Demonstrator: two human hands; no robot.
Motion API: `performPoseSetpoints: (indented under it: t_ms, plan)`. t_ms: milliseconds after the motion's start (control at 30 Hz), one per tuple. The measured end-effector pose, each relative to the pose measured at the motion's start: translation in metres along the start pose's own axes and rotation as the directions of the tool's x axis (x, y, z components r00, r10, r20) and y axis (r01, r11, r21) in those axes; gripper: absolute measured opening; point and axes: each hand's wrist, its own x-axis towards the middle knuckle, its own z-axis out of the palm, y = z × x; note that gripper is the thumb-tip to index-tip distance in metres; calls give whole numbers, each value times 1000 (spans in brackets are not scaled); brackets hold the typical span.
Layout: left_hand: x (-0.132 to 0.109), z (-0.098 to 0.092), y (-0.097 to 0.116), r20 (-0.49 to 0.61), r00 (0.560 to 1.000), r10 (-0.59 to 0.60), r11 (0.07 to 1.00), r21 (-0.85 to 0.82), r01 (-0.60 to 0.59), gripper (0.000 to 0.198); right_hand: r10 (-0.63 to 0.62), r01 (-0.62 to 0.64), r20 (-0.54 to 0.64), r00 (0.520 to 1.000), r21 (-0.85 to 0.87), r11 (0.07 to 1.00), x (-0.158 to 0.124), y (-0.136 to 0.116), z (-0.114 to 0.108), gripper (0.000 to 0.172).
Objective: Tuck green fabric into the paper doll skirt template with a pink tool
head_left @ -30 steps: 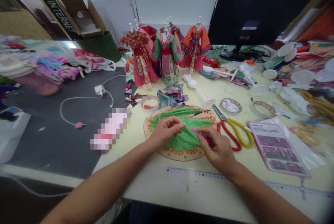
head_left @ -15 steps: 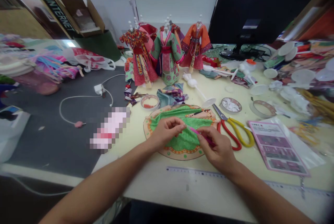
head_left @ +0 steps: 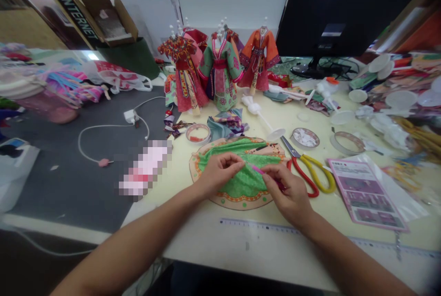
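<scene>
1. taking the green cloth as the middle of a clock, with 12 at the far side of the counter, the person's hands are working right on top of it.
2. the green patterned cloth lies draped over a round card base with an orange and green border, and the base sits flat on the counter near its front edge.
3. the left hand is at about 9 on the cloth, its grip narrow, fingertips closed together at a fold; i can't tell if they pinch anything.
4. the right hand is at about 3, its grip narrow too, thumb and forefinger holding a slim pink stick whose tip points at the left hand.
5. red and yellow handled scissors lie just beside the base at 3, and a printed instruction sheet in a clear plastic sleeve lies further out at about 4.
6. a metal ruler runs along the counter at 6.
7. three dressed costume stands, the green one, the red one and the orange one, stand at 12, with a folded cloth bundle and a tape ring nearer at 11.
8. a dark mat covers the counter at 9.
</scene>
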Motion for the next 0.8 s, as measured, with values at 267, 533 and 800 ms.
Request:
performPoseSetpoints:
  t_ms: [267, 533, 800]
  plan:
    - [4, -12, 4, 117, 983, 145, 839, 511, -184, 14, 83, -87, 43, 996, 89, 992, 4, 5, -1, 14]
    - [5, -23, 8, 361, 908, 212, 448, 790, -419, 12, 55, -46, 216, 975, -45, 998, 6, -4, -23, 15]
    - [-7, -25, 20, 476, 871, 120, 442, 760, -476, 12, -169, 210, 362, 917, -77, 975, -24, 18, -22, 16]
